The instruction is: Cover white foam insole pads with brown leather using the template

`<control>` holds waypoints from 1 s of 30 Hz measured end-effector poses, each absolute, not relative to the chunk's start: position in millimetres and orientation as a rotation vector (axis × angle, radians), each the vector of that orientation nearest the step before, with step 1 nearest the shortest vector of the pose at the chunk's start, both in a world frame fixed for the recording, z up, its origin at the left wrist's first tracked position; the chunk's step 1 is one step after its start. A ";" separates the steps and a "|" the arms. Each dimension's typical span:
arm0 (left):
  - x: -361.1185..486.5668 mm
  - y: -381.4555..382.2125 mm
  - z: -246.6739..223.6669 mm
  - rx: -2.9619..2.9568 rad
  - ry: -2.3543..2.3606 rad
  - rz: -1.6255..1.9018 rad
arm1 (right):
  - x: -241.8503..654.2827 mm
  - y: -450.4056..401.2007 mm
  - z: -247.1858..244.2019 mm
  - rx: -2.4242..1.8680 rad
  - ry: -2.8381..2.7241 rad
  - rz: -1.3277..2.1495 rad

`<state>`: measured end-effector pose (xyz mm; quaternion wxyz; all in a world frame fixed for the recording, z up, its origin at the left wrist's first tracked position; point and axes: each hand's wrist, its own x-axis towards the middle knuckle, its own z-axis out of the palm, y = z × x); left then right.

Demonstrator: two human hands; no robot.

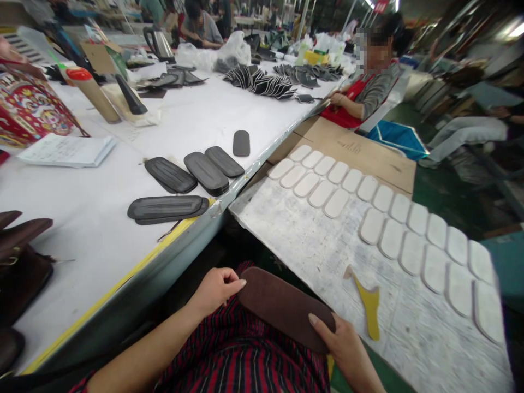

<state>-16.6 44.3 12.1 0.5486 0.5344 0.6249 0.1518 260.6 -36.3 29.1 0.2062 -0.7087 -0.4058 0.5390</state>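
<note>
A dark brown, oval leather piece (282, 308) is held over my lap, tilted down to the right. My right hand (341, 341) grips its right end, thumb on top and the other fingers mostly hidden beneath. At its left end, my left hand (219, 292) is closed in a pinch at the edge, thumb tip against the leather. On the board to the right lie rows of white oval pieces (335, 202) and a yellow-handled spreader (368, 308). Black oval pieces (207, 172) lie in small stacks on the white table to the left.
The white table (102, 234) has a yellow-taped edge beside the whitish board (295, 234). A notepad (69, 150), a bottle with a red lid (92, 93) and a brown bag (22, 267) stand or lie on it. A co-worker in a red apron (356, 98) sits at the far right.
</note>
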 end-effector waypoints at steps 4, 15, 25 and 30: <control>-16.2 44.7 10.8 1.233 1.468 0.360 | 259.7 -35.7 30.3 -1.956 -1.140 1.545; -15.5 40.8 6.5 1.236 1.472 0.364 | 261.0 -36.9 29.7 -2.012 -1.197 1.485; -14.2 44.1 10.6 1.292 1.478 0.294 | 256.2 -35.6 33.7 -2.012 -1.197 1.380; -14.9 44.2 8.1 1.336 1.522 0.193 | 256.8 -36.0 34.3 -2.005 -1.175 1.389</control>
